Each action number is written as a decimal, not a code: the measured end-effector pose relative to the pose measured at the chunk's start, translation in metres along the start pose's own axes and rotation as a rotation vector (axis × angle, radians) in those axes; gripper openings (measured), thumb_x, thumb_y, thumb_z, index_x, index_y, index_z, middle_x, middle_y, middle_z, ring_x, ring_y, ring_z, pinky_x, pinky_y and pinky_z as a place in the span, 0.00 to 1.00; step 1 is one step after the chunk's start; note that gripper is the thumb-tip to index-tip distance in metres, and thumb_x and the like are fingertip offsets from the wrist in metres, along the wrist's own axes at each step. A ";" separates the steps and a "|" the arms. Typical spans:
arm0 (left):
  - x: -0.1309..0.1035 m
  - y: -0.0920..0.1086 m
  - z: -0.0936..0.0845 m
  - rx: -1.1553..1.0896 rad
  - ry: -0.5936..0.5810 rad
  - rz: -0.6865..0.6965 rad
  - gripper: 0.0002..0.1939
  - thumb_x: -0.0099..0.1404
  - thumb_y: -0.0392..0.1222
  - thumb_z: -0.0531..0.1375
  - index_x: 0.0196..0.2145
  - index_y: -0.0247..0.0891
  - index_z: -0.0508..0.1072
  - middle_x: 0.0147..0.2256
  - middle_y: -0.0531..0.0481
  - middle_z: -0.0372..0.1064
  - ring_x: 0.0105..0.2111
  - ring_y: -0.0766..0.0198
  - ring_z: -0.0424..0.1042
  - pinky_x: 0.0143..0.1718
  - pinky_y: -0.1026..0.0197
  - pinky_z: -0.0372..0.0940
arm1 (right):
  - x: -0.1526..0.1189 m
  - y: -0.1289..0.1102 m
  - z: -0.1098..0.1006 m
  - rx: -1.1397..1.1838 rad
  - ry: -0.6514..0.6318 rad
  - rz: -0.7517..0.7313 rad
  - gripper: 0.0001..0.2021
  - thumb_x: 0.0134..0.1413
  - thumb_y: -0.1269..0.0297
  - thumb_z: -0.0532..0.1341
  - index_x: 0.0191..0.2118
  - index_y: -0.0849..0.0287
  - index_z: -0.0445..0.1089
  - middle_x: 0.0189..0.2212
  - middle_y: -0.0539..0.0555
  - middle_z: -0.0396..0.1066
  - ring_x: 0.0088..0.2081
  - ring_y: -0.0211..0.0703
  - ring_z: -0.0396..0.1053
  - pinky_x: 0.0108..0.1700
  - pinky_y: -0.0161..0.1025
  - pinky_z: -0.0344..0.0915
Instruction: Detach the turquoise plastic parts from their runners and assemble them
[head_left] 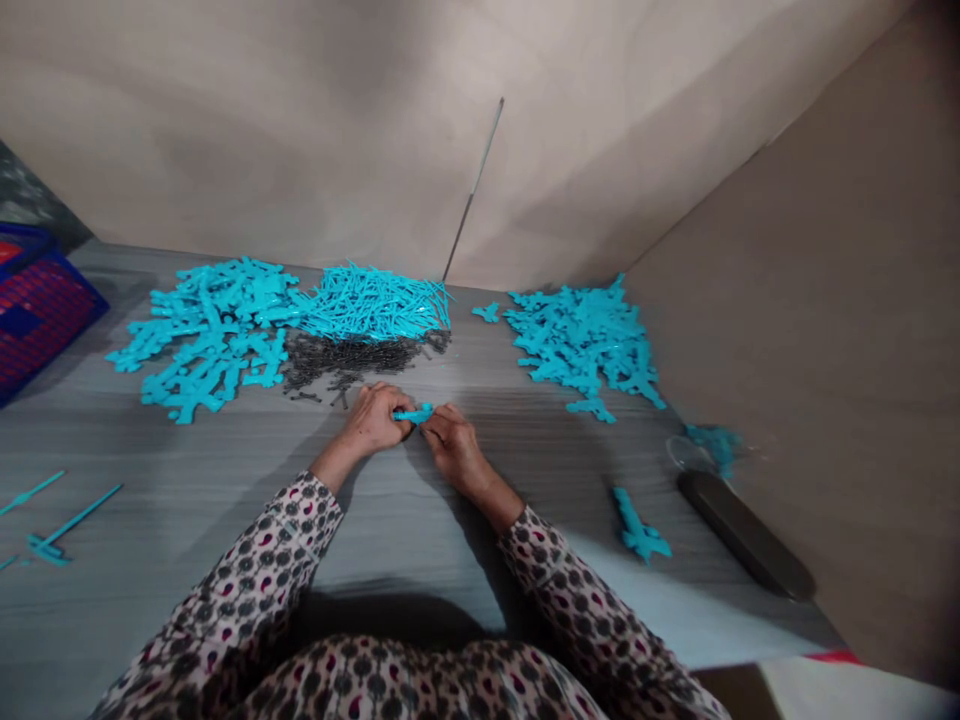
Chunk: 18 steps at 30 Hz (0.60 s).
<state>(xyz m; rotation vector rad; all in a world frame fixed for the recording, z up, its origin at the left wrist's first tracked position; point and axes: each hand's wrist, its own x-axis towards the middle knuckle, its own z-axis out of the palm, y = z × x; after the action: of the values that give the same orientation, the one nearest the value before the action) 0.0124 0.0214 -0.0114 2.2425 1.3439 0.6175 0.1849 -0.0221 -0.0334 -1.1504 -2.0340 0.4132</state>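
Bare tabletop [420, 540] nearest wearer passable; dark pile [352, 362], turquoise heaps [589, 340] block beyond.

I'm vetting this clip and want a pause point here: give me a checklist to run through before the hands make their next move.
- Left hand has hold of the turquoise piece: ok.
- Right hand has a grip at that piece's near end: cannot tell, too small.
- Small dark parts close by: ok, just beyond the left hand.
- Thin turquoise sticks separate from the left pile: not ok, their edges meet.
- Right pile fully gathered: not ok, a small piece lies apart on its left.
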 end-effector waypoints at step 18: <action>0.001 -0.003 0.001 -0.045 0.016 0.000 0.05 0.52 0.33 0.63 0.26 0.41 0.78 0.30 0.50 0.76 0.37 0.58 0.71 0.39 0.59 0.61 | -0.004 0.007 -0.001 -0.133 -0.103 -0.174 0.15 0.63 0.76 0.51 0.28 0.57 0.68 0.30 0.57 0.68 0.35 0.47 0.64 0.39 0.42 0.64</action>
<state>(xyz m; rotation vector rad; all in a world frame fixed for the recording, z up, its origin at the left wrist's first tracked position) 0.0113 0.0235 -0.0142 2.2063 1.3248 0.6606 0.1912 -0.0221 -0.0386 -1.0370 -2.2600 0.2578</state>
